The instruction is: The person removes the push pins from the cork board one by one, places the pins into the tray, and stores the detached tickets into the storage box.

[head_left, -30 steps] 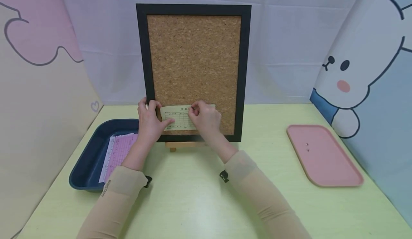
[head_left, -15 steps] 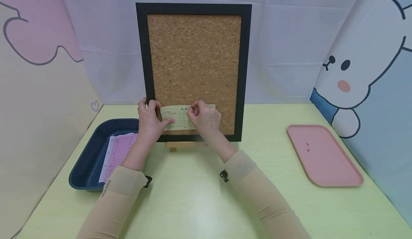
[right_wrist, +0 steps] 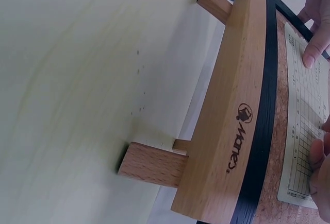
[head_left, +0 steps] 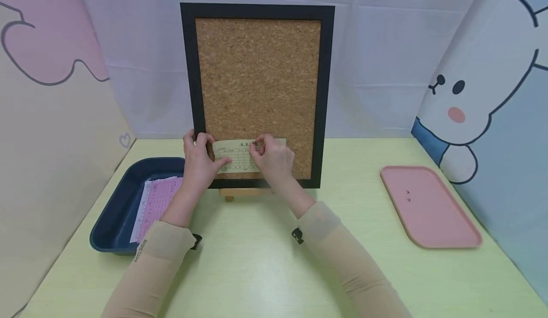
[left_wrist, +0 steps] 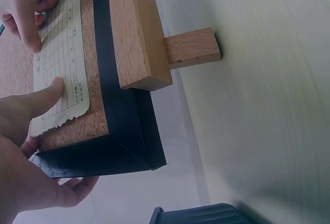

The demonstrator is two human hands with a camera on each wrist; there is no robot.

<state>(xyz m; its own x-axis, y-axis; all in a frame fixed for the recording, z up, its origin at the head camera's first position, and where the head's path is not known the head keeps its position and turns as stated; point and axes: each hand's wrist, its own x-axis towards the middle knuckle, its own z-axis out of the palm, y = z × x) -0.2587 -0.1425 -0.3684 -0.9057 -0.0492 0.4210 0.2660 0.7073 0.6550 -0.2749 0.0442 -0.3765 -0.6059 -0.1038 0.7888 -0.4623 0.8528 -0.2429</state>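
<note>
A framed cork board (head_left: 261,80) stands upright on a wooden easel (left_wrist: 136,33). Low on the cork lies a pale yellow printed form (head_left: 237,155), one short edge ragged. My left hand (head_left: 199,162) grips the board's left side, fingers round the black frame and thumb (left_wrist: 49,96) pressing the form flat. At the form's upper edge my right hand (head_left: 275,158) pinches a tiny dark pin (head_left: 256,143) between thumb and forefinger. In the right wrist view, those fingertips (right_wrist: 315,154) sit right against the paper; the hand covers the form's right part.
To the left, a dark blue tray (head_left: 112,213) holds pink and white paper sheets (head_left: 160,203). A pink tray (head_left: 441,218) on the right bears a few tiny pins (head_left: 408,192). Behind the board hangs a white cloth (head_left: 376,61); printed panels flank the table.
Both hands keep their places on the board and form. The right fingertips shift very slightly, and the dark pin shows a little more between them. The view drifts slightly.
</note>
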